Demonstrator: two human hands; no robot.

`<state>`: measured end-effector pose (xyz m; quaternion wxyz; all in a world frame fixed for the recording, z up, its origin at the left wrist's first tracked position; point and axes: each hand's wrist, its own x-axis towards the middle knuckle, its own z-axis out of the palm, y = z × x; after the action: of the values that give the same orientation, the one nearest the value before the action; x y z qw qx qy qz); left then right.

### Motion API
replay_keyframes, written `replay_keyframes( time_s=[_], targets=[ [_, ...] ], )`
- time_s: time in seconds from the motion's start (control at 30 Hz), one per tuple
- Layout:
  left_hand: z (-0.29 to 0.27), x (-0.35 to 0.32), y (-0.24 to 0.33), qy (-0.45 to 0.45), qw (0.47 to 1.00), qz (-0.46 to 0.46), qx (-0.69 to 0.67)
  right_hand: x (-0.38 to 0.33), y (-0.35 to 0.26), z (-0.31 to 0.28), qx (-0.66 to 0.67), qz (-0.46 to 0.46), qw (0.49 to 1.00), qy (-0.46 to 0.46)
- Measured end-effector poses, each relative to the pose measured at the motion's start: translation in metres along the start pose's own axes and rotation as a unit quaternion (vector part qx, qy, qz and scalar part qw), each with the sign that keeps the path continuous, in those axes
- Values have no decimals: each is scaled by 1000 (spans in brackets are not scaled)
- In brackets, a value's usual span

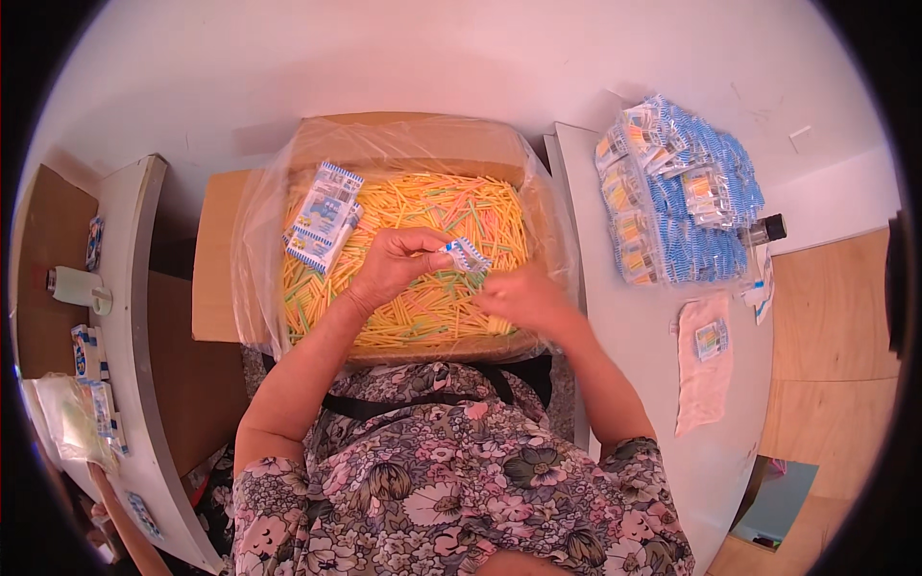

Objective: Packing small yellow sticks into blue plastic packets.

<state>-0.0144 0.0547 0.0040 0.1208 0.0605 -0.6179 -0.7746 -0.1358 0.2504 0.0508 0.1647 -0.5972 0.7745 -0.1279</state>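
My left hand (399, 267) is over the middle of an open carton, pinching a small clear packet (468, 255) with blue-and-white striped edges between thumb and fingers. Just right of the packet, my right hand (530, 302) is curled and a little blurred. A short bundle of yellow sticks (499, 324) shows at its underside and seems to be gripped in it. Thin pastel sticks (413, 206), mostly yellow with some pink and green, fill the carton (413, 144), which is lined with clear plastic. Flat empty-looking packets (325, 216) lie on the sticks at the left.
On the right-hand table (629, 374), a big pile of filled packets (672, 202) stands beside a black-capped bottle (766, 228). A pink cloth (703, 384) carries one packet (711, 340). The left shelf holds a pale green bottle (79, 289), packets and a plastic bag (69, 418); another person's arm (130, 523) reaches there.
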Motion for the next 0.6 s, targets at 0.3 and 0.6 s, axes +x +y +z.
replay_keyframes(
  time_s=[0.3,0.6],
  targets=[
    [5,1,5,-84,996,-3,-2,39,-13,-65,341,119,929,86],
    [-1,-1,4,-77,995,-67,14,56,-35,-53,80,21,981,176]
  ],
)
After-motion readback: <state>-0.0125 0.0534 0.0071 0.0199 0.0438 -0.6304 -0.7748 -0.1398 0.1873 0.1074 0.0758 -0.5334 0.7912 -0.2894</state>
